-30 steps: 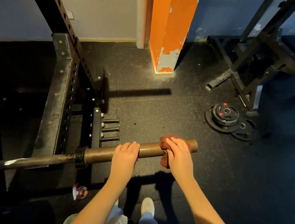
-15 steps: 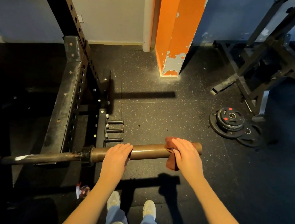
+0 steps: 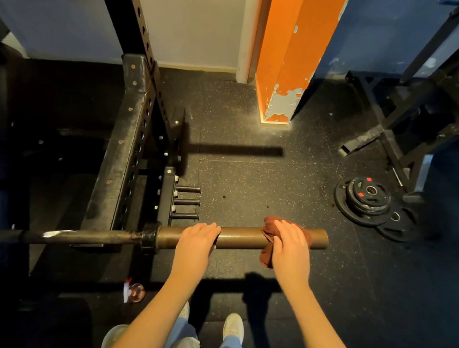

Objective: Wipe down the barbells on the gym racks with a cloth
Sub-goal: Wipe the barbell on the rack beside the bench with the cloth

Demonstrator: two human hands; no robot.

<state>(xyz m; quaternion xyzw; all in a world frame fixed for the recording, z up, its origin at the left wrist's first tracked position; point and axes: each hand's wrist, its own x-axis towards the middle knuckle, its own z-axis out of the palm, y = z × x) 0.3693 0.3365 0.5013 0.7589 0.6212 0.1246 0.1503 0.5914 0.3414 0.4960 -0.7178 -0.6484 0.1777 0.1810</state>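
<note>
The black perforated steel rack [image 3: 126, 149] stands to the left and carries the long dark steel barbell [image 3: 240, 236]. The barbell's axis runs straight across the view, left to right, in front of the person. Its thin shaft goes off to the left past the rack. Its thicker bronze-brown sleeve juts out to the right and ends free, over the floor.

Both hands are on that sleeve. The left hand [image 3: 197, 240] sits nearer the collar, with fingers curled over the top of the sleeve in a steadying grip. The right hand [image 3: 290, 247] is nearer the free end, just short of it. Its fingers are bent over the small rust-red crumpled cloth [image 3: 267, 248] and clasp it against the sleeve. How far the thumb wraps underneath cannot be seen.

The cloth drapes over the sleeve under the right palm, with a fold hanging down on the near side. A bare stretch of sleeve lies between the hands, so the likely next wipe runs leftward along the axis toward the left hand.
</note>
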